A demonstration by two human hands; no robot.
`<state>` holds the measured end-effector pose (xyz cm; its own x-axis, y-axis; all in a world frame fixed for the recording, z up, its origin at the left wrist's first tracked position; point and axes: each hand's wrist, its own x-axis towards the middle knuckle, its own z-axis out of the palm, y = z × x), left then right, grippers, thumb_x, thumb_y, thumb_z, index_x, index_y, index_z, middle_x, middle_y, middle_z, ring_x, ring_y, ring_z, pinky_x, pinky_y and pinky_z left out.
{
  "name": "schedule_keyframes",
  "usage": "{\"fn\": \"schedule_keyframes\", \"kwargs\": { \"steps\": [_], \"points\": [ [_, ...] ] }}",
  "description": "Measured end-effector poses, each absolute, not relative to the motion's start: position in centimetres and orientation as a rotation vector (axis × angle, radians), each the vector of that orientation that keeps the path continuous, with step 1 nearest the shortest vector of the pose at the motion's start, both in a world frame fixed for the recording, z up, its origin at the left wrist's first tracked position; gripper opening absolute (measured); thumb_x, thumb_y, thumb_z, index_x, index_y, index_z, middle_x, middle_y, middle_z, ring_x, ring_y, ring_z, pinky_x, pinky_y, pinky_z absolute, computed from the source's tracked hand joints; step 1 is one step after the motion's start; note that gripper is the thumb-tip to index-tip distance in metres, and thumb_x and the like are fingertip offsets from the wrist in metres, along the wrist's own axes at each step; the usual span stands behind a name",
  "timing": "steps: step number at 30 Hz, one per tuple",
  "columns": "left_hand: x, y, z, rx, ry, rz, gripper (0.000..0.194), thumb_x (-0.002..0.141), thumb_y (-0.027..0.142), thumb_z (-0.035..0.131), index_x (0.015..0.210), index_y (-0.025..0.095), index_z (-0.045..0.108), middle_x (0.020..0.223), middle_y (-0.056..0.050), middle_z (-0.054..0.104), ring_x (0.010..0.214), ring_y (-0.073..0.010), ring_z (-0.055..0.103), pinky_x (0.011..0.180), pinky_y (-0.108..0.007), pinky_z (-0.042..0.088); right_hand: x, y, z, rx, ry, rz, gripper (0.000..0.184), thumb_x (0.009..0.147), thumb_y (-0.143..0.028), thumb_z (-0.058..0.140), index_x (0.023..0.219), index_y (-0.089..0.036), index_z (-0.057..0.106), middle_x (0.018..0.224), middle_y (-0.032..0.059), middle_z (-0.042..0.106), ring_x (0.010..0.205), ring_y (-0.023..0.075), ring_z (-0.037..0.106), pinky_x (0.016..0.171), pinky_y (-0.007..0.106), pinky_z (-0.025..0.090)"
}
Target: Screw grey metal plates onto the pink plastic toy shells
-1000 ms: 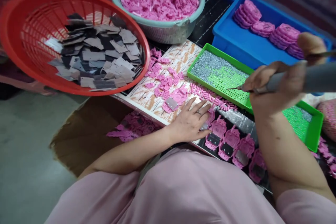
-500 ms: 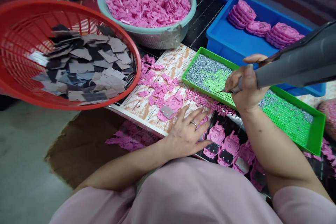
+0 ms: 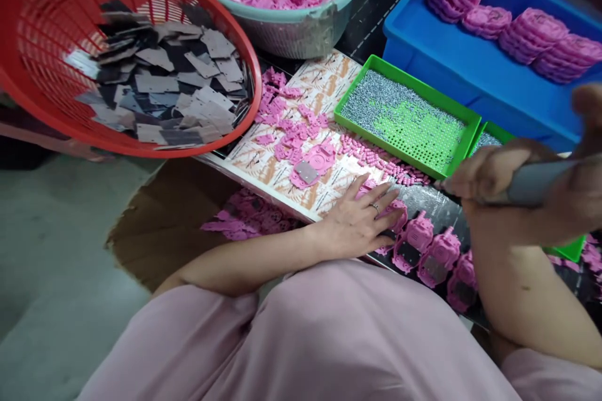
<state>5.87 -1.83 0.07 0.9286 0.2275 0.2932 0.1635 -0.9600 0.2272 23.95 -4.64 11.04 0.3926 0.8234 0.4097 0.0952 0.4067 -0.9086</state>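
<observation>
In my right hand (image 3: 489, 175) is a grey power screwdriver (image 3: 540, 183), its body lying to the right; motion smears the hand and its tip. My left hand (image 3: 358, 225) rests palm down, fingers spread, at the table's front edge, over part of a row of pink plastic housings (image 3: 416, 241) with black or grey plates. Left of those fingers lies a single pink housing (image 3: 322, 156) bearing a grey plate. Small pink pieces (image 3: 383, 160) form a band before a green tray (image 3: 463, 148) of small metal screws (image 3: 376, 100).
A red basket (image 3: 44, 44) of dark and grey plates stands left. Behind is a pale blue-green basin (image 3: 301, 28) heaped with pink parts. A blue bin (image 3: 475, 78) at back right holds stacked pink pieces. Another green tray (image 3: 571, 250) is partly hidden behind my right arm.
My right hand and the screwdriver have swung away from the screw tray, right and toward me. The left hand has shifted slightly right over the housings. The whole view has tilted a little.
</observation>
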Motion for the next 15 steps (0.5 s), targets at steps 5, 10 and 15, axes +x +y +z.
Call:
{"fn": "schedule_keyframes", "kwargs": {
  "steps": [5,10,15],
  "points": [
    [6.1,-1.8,0.6,2.890,0.261,0.376,0.048,0.094,0.049,0.047,0.130,0.018,0.054,0.143,-0.012,0.048,0.136,-0.0287,0.039,0.113,-0.058,0.023,22.7,-6.8,9.0,-0.881,-1.153,0.669,0.026,0.083,-0.031,0.061,0.109,-0.027,0.063,0.048,-0.0062,0.049,0.033,0.0113,0.042,0.033,0.028,0.040],
    [6.1,-1.8,0.2,2.877,0.255,0.366,0.049,0.094,0.049,0.045,0.130,0.016,0.055,0.141,-0.012,0.050,0.134,-0.0287,0.041,0.113,-0.059,0.023,22.7,-6.9,8.3,-0.833,-1.202,0.705,0.030,0.086,-0.028,0.056,0.115,-0.025,0.059,0.054,-0.0044,0.054,0.038,0.0119,0.046,0.035,0.028,0.041],
    [6.2,-1.9,0.3,2.893,0.259,0.365,0.048,0.095,0.049,0.045,0.128,0.016,0.056,0.139,-0.012,0.052,0.131,-0.0278,0.044,0.112,-0.058,0.026,22.5,-6.7,7.6,-0.836,-1.240,0.719,0.020,0.086,-0.028,0.058,0.105,-0.026,0.062,0.051,-0.0062,0.048,0.037,0.0102,0.044,0.035,0.026,0.040]
  ]
}}
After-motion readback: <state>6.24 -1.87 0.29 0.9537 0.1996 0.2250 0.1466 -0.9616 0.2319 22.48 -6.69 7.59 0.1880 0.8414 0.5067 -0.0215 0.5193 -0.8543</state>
